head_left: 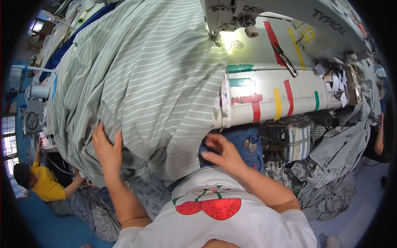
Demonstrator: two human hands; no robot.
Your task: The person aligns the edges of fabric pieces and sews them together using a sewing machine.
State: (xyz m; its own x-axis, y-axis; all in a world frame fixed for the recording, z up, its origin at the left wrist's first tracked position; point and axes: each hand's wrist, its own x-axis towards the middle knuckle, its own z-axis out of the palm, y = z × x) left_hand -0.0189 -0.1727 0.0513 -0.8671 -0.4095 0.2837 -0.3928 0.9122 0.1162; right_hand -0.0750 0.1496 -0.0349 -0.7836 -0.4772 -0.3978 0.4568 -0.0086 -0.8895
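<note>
Left grip [108, 151], in the head view, is resting wide open against the striped fabric [161, 82], seemingly steadying folds; the right grip [225, 155] is hovering half-open beside it, apparently holding nothing. The fabric is covering the desk's [242, 115] left side, drooping past its front edge, the desk probably bearing its weight. Thread snips [291, 69] are lying toward the right edge, presumably for easy reach.

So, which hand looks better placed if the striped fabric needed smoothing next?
Probably the left hand: it is over the striped fabric, with thumb and fingers spread. The right hand is beside the fabric's right edge, in front of blue denim.
</note>
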